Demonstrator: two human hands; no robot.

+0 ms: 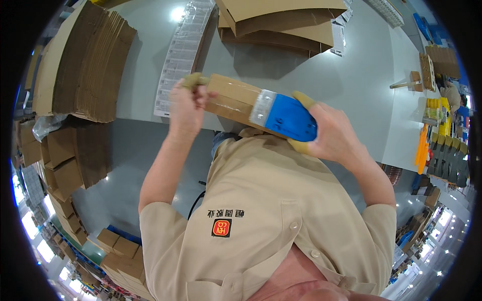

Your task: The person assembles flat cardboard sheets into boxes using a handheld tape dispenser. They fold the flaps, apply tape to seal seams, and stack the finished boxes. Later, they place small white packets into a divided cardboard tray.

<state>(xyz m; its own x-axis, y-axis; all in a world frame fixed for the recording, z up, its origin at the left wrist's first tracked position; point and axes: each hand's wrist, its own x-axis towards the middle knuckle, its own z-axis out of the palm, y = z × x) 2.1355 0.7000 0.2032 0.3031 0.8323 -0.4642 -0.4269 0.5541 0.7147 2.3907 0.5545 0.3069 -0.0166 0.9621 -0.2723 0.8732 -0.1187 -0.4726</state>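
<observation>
A long, narrow brown cardboard box (232, 95) lies aslant at the table's near edge, close to my body. Shiny clear tape shows along its upper face. My right hand (329, 129), with yellowish covers on some fingers, grips a blue tape dispenser (293, 120) from its right side. The dispenser's pale toothed front end (262, 107) rests over the right part of the box. At the box's left end is my left hand (189, 103), slightly blurred, its covered fingers curled together. Whether anything is pinched in them is too blurred to make out.
A tall stack of flat cardboard (90, 65) stands at the left. Printed label sheets (186, 50) lie beyond my left hand. Folded cardboard pieces (281, 25) sit at the table's far side. Orange tools (422, 149) hang by the right edge. More cartons (120, 246) stand lower left.
</observation>
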